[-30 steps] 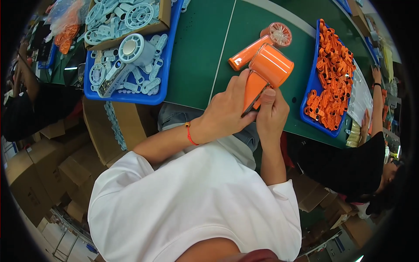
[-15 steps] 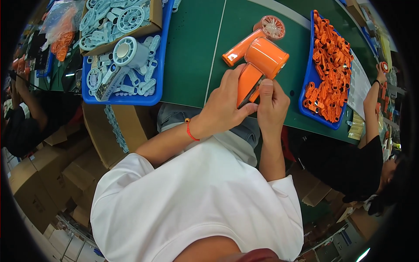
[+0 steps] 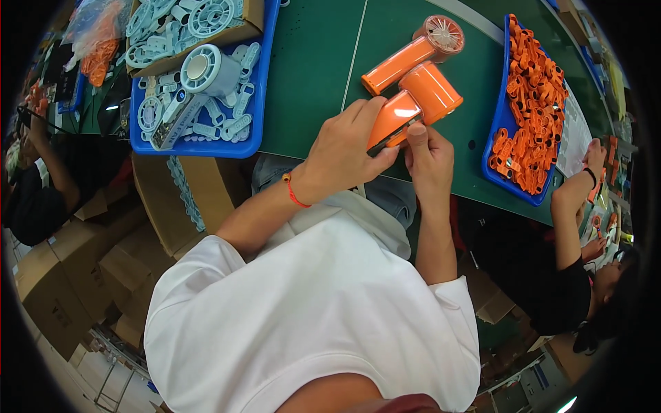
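Observation:
An orange handheld fan (image 3: 430,91) with a dark strip along its handle is in my hands above the table's near edge. Around the handle, from the left, wraps my left hand (image 3: 342,153). At the handle's near right side my right hand (image 3: 429,157) has its thumb and fingers pinched together, with a small orange part partly showing at the fingertips. Just beyond the held one, a second orange handheld fan (image 3: 399,65) lies on the green table (image 3: 303,89); its grille points to the far right.
To the left, a blue tray (image 3: 260,103) carries light-blue fan parts and a cardboard box (image 3: 253,20) of more. A blue tray (image 3: 497,134) of small orange pieces (image 3: 533,103) stands to the right. Co-workers sit at both sides; one's arm (image 3: 569,206) reaches over at right.
The handheld fan in my hands has tilted, its handle now lying flatter, and my right fingers have shifted along it. The co-worker's hand at right has come lower. The whole view has shifted slightly.

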`<state>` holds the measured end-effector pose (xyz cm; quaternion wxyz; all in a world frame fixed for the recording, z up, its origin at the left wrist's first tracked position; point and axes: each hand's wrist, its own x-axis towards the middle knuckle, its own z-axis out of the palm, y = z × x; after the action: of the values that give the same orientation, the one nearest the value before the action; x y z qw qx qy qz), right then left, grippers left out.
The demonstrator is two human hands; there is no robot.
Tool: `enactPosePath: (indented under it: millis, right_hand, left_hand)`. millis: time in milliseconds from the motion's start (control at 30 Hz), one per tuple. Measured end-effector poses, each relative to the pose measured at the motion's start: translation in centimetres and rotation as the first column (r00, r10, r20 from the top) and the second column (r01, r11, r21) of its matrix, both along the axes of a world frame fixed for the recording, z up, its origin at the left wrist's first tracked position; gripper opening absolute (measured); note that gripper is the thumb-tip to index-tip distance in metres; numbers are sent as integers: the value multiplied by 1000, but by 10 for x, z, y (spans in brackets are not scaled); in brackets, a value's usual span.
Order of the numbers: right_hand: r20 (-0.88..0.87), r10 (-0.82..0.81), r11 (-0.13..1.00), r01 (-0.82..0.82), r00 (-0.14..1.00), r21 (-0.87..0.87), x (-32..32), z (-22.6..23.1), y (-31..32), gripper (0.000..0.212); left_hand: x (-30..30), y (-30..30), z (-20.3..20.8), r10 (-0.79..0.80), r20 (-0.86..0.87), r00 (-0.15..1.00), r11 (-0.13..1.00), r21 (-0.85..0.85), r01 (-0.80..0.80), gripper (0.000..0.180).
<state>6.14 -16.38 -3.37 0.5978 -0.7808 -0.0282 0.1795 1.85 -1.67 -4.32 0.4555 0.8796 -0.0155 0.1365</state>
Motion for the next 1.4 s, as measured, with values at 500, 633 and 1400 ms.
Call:
enactPosePath:
  millis: [500, 633, 1400]
  right_hand:
    - [560, 802, 590, -133, 207, -796, 35, 21, -13, 58]
    - [594, 788, 610, -73, 160, -789, 33, 13, -15, 56]
    - [550, 795, 601, -217, 254, -769, 38, 24, -14, 47]
  left_hand:
    - [-4, 16, -6, -170, 203, 964, 908, 413, 73, 54]
    - [-5, 14, -11, -157, 222, 962, 939, 335, 76, 54]
    - [-5, 9, -17, -107, 338, 935, 948, 318, -7, 46]
